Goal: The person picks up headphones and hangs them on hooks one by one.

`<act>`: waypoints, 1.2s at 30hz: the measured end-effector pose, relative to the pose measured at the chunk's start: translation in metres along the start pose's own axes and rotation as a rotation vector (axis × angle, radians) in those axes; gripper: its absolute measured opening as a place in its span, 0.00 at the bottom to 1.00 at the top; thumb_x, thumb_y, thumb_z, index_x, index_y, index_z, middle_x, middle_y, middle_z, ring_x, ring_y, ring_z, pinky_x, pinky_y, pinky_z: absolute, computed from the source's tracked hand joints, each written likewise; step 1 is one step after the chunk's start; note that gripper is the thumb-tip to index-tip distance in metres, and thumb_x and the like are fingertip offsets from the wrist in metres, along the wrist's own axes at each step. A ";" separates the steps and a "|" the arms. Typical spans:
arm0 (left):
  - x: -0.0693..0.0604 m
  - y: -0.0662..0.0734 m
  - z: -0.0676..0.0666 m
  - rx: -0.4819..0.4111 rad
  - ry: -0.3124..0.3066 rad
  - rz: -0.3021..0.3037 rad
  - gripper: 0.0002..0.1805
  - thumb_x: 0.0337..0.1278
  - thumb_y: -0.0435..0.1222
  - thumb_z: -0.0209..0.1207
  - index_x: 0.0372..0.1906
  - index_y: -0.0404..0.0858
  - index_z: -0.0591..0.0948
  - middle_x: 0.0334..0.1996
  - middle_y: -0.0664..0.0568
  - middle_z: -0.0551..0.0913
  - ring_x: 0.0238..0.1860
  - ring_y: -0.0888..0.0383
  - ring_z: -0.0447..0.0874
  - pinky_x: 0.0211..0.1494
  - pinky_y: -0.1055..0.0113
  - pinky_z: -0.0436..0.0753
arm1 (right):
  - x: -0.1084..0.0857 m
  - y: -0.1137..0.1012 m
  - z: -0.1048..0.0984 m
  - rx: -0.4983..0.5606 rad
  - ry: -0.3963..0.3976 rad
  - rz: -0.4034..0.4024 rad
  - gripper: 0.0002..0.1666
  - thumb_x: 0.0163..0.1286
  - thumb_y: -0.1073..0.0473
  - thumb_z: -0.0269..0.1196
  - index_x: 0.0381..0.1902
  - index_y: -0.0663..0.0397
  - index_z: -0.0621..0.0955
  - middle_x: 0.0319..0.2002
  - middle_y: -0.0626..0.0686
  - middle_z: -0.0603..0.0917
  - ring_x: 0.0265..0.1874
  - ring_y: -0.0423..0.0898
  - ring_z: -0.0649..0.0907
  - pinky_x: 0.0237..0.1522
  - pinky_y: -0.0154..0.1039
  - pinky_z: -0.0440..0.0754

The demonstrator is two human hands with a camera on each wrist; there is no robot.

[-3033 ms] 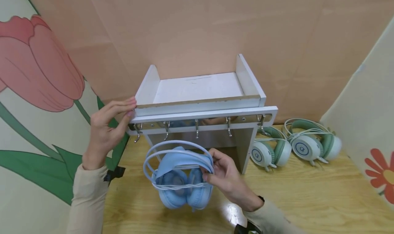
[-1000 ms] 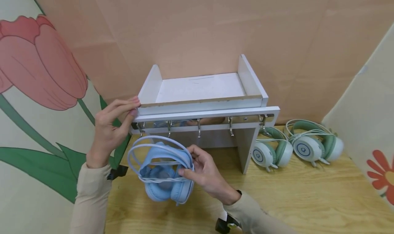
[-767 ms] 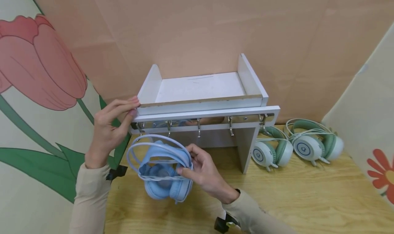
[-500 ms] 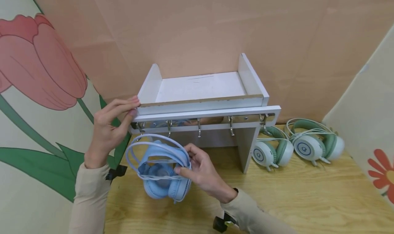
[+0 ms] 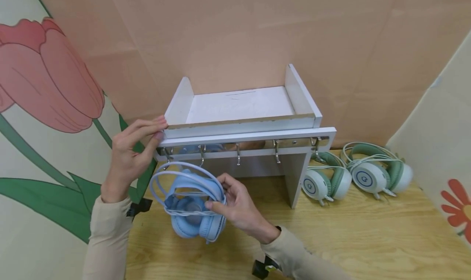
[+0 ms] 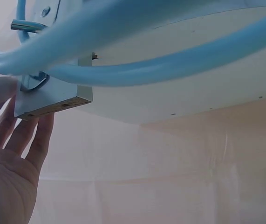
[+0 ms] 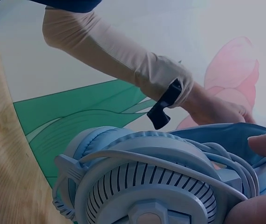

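A pair of light blue headphones (image 5: 217, 227) hangs above the table, its two thin headband arches uppermost and a white cable wound across it. My right hand (image 5: 243, 208) pinches its right side between thumb and fingers. The arches stand just in front of and below the leftmost hook (image 5: 167, 155) of a white shelf (image 5: 239, 128); whether they touch the hook is unclear. My left hand (image 5: 128, 153) holds that shelf's front left corner. In the left wrist view, thumb and fingers lie on opposite faces of the hook board (image 6: 53, 95), behind the blurred arches.
Two pairs of white and green headphones (image 5: 340, 184) (image 5: 399, 175) lie on the wooden table (image 5: 349, 239) right of the shelf. Several metal hooks (image 5: 276, 151) line the shelf's front. A tulip-painted panel (image 5: 48, 214) stands at left, a brown backdrop (image 5: 235, 34) behind.
My right hand has carried the blue headphones leftward, from below the middle of the shelf to beneath its left hooks, with only slight drift lately. The left hand keeps its hold on the corner.
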State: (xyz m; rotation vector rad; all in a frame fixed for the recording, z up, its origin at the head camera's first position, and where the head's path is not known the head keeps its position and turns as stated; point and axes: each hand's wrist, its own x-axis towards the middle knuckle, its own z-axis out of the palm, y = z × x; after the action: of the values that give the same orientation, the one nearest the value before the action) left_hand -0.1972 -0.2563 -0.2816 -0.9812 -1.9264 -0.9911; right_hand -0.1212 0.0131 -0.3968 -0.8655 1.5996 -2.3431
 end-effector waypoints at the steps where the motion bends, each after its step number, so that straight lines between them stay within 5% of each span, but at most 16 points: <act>1: 0.000 0.000 0.000 -0.001 0.000 0.001 0.16 0.61 0.17 0.65 0.51 0.30 0.91 0.49 0.38 0.91 0.64 0.49 0.88 0.72 0.58 0.84 | 0.000 0.001 0.000 -0.002 0.001 0.002 0.20 0.68 0.75 0.66 0.53 0.74 0.73 0.51 0.69 0.78 0.55 0.46 0.83 0.60 0.30 0.85; 7: 0.000 0.000 0.001 -0.012 0.006 0.013 0.16 0.60 0.16 0.65 0.50 0.29 0.91 0.49 0.36 0.91 0.63 0.48 0.88 0.72 0.58 0.85 | 0.001 0.003 0.000 -0.017 0.002 0.002 0.19 0.68 0.74 0.66 0.54 0.73 0.73 0.48 0.51 0.81 0.52 0.41 0.83 0.60 0.31 0.85; 19: 0.001 0.001 0.001 0.009 -0.003 0.030 0.17 0.60 0.16 0.65 0.51 0.30 0.91 0.49 0.37 0.91 0.63 0.48 0.88 0.72 0.58 0.85 | 0.005 0.010 0.000 -0.053 0.005 0.003 0.21 0.68 0.74 0.68 0.56 0.71 0.74 0.51 0.51 0.82 0.57 0.51 0.83 0.62 0.35 0.86; 25: -0.002 0.001 0.002 0.019 0.005 0.034 0.18 0.59 0.16 0.65 0.51 0.29 0.91 0.48 0.37 0.91 0.63 0.49 0.88 0.72 0.60 0.85 | 0.006 0.011 0.001 -0.073 0.013 0.024 0.22 0.67 0.74 0.69 0.56 0.72 0.74 0.51 0.52 0.82 0.54 0.45 0.84 0.61 0.32 0.86; 36: 0.000 0.002 0.006 0.002 0.025 0.065 0.16 0.61 0.16 0.64 0.52 0.27 0.90 0.48 0.34 0.89 0.63 0.45 0.88 0.71 0.59 0.85 | 0.011 0.013 0.003 -0.093 0.022 0.025 0.23 0.66 0.73 0.68 0.57 0.73 0.75 0.53 0.56 0.82 0.58 0.61 0.83 0.65 0.43 0.87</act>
State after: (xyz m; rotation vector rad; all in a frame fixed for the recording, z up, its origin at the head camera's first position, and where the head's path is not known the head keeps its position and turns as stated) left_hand -0.1973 -0.2509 -0.2835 -1.0189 -1.8632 -0.9600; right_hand -0.1306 0.0006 -0.4039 -0.8351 1.7305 -2.2850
